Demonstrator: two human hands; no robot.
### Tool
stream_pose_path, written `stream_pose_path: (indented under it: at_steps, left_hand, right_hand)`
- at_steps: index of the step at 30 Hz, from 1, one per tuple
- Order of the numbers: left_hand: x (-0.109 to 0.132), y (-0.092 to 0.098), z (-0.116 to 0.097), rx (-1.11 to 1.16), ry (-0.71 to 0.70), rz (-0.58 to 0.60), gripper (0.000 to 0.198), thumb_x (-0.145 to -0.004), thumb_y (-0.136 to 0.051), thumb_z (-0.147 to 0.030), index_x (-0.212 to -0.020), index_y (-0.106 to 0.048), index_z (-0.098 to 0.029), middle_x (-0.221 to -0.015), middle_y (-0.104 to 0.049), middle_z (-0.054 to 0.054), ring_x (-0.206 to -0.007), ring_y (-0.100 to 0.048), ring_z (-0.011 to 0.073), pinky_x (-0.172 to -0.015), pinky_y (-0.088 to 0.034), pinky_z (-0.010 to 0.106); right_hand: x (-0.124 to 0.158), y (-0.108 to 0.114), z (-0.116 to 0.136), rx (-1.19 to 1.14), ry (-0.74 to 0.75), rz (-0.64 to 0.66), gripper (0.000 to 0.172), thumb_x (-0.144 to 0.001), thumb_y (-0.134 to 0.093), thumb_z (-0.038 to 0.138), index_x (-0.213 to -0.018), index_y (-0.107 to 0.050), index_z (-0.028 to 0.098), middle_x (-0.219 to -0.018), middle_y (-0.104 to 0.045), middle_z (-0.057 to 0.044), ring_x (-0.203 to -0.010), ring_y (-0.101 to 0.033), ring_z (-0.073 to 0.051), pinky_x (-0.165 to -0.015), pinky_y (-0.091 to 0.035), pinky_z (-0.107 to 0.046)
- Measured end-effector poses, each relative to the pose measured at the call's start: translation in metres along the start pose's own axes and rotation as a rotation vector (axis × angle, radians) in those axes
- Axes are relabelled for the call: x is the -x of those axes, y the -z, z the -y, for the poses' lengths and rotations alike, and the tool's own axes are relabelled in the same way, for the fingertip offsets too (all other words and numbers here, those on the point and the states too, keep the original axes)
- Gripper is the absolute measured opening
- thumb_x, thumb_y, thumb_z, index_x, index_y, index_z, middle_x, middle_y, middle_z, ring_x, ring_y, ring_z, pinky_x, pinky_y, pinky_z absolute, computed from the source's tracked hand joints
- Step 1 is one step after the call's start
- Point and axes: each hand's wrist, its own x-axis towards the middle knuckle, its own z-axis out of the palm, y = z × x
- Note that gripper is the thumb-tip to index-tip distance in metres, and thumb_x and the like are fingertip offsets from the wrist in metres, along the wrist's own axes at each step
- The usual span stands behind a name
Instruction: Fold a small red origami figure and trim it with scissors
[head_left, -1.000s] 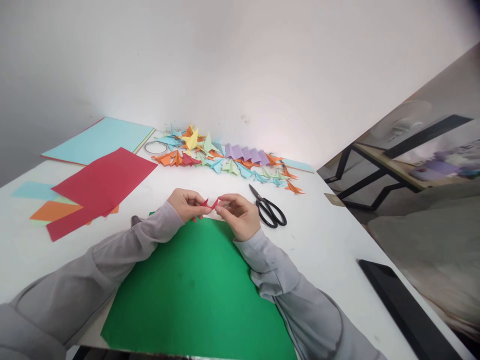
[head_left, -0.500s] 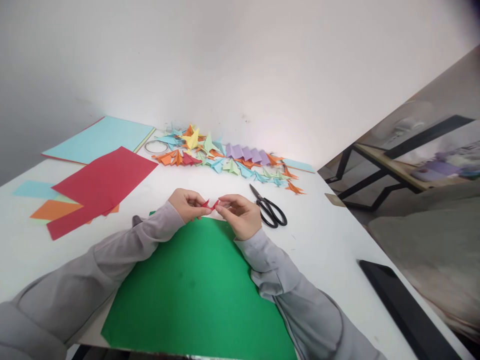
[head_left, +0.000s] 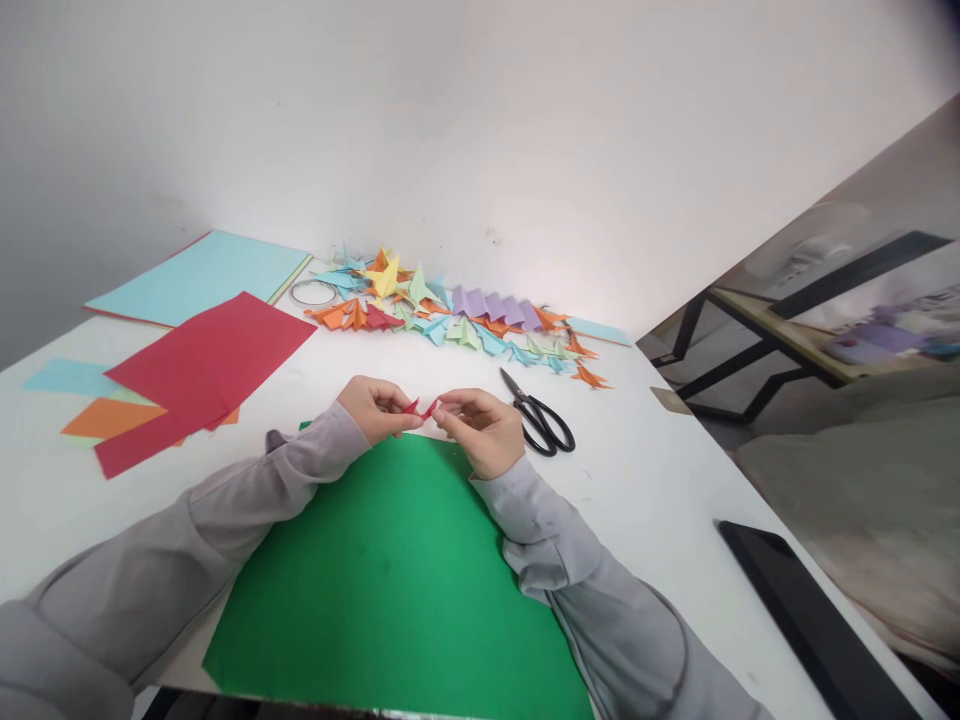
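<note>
A small folded piece of red paper (head_left: 429, 409) is pinched between both hands over the far end of a green sheet (head_left: 390, 590). My left hand (head_left: 379, 408) grips its left part between thumb and fingers. My right hand (head_left: 481, 428) pinches the right part at fingertip level. Two pointed red tips rise between the hands; the fingers hide the rest of the paper. Just right of my right hand lie scissors (head_left: 538, 412) with black handles.
Folded paper cranes (head_left: 465, 330) in several colours line the wall. Left are a large red sheet (head_left: 210, 350), orange strips (head_left: 112, 417), a light blue sheet (head_left: 202, 275) and a wire ring (head_left: 313, 292). A black flat object (head_left: 810, 620) rests near the right edge.
Almost nothing differs. Both hands keep their pinch on the red paper, and the fingers of my right hand shift very slightly.
</note>
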Motion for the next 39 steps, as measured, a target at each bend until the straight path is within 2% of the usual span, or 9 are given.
stream_pose_path:
  at_steps: [5, 9, 12, 17, 23, 27, 32, 39]
  left_hand:
    - [0.0004, 0.0002, -0.0012, -0.016, 0.002, -0.003, 0.013, -0.053, -0.073, -0.019, -0.056, -0.063, -0.011, -0.037, -0.054, -0.003, -0.034, -0.045, 0.0061, -0.036, -0.035, 0.017]
    - [0.0013, -0.0013, 0.0002, -0.043, -0.041, -0.015, 0.011, -0.053, -0.072, -0.018, -0.056, -0.063, -0.011, -0.038, -0.053, -0.004, -0.036, -0.044, 0.0054, -0.037, -0.033, 0.017]
    - [0.0021, -0.0027, 0.0012, -0.079, -0.109, -0.036, 0.009, -0.054, -0.071, -0.017, -0.057, -0.065, -0.011, -0.041, -0.056, -0.003, -0.039, -0.044, 0.0054, -0.039, -0.034, 0.017]
    - [0.0034, -0.0026, 0.0, -0.201, -0.236, -0.06, 0.006, -0.056, -0.069, -0.018, -0.058, -0.068, -0.013, -0.055, -0.065, 0.002, -0.049, -0.051, 0.0083, -0.046, -0.039, 0.019]
    - [0.0025, -0.0023, 0.0054, -0.363, -0.356, -0.104, 0.003, -0.06, -0.067, -0.017, -0.059, -0.067, -0.014, -0.056, -0.065, 0.002, -0.048, -0.051, 0.0082, -0.049, -0.041, 0.02]
    - [0.002, -0.0008, 0.0087, -0.484, -0.515, -0.136, 0.005, -0.064, -0.063, -0.015, -0.061, -0.068, -0.015, -0.058, -0.065, 0.002, -0.05, -0.052, 0.0086, -0.05, -0.041, 0.02]
    - [0.0029, 0.0009, 0.0073, -0.599, -0.664, -0.148, 0.011, -0.067, -0.058, -0.013, -0.064, -0.068, -0.015, -0.06, -0.065, 0.004, -0.051, -0.053, 0.0093, -0.049, -0.04, 0.02]
    - [0.0035, 0.0014, 0.0073, -0.629, -0.677, -0.149, 0.012, -0.068, -0.056, -0.012, -0.064, -0.067, -0.016, -0.061, -0.065, 0.003, -0.052, -0.054, 0.009, -0.05, -0.04, 0.019]
  right_hand:
    - [-0.0001, -0.002, 0.0041, -0.072, -0.006, 0.008, 0.02, -0.057, -0.077, 0.028, -0.07, -0.066, 0.018, -0.059, -0.064, -0.001, -0.05, -0.055, -0.012, -0.044, -0.044, -0.025]
    - [-0.0014, -0.0009, 0.0037, -0.208, -0.11, 0.097, 0.02, -0.061, -0.075, 0.033, -0.063, -0.063, 0.018, -0.052, -0.062, 0.001, -0.044, -0.053, -0.01, -0.041, -0.042, -0.023]
    - [-0.0018, 0.0008, 0.0003, -0.284, -0.214, 0.176, 0.024, -0.064, -0.072, 0.038, -0.06, -0.06, 0.017, -0.049, -0.06, 0.002, -0.041, -0.052, -0.009, -0.04, -0.041, -0.022]
    - [-0.0025, 0.0026, -0.003, -0.283, -0.291, 0.246, 0.026, -0.06, -0.074, 0.035, -0.056, -0.056, 0.016, -0.046, -0.06, 0.002, -0.037, -0.051, -0.008, -0.038, -0.04, -0.02]
    - [-0.0072, 0.0053, -0.0005, -0.41, -0.411, 0.234, 0.032, -0.061, -0.069, 0.041, -0.052, -0.049, 0.018, -0.046, -0.06, 0.001, -0.037, -0.052, -0.01, -0.035, -0.04, -0.021]
    - [-0.0077, 0.0047, 0.0007, -0.408, -0.503, 0.253, 0.034, -0.062, -0.067, 0.045, -0.052, -0.05, 0.017, -0.044, -0.059, 0.0, -0.034, -0.051, -0.01, -0.032, -0.039, -0.02]
    - [-0.005, 0.0015, 0.0041, -0.35, -0.528, 0.293, 0.036, -0.058, -0.071, 0.045, -0.05, -0.051, 0.016, -0.044, -0.061, 0.0, -0.034, -0.053, -0.01, -0.033, -0.041, -0.019]
    - [-0.0064, 0.0022, 0.0032, -0.364, -0.526, 0.32, 0.029, -0.058, -0.072, 0.038, -0.054, -0.053, 0.016, -0.047, -0.062, 0.0, -0.036, -0.054, -0.01, -0.033, -0.041, -0.019]
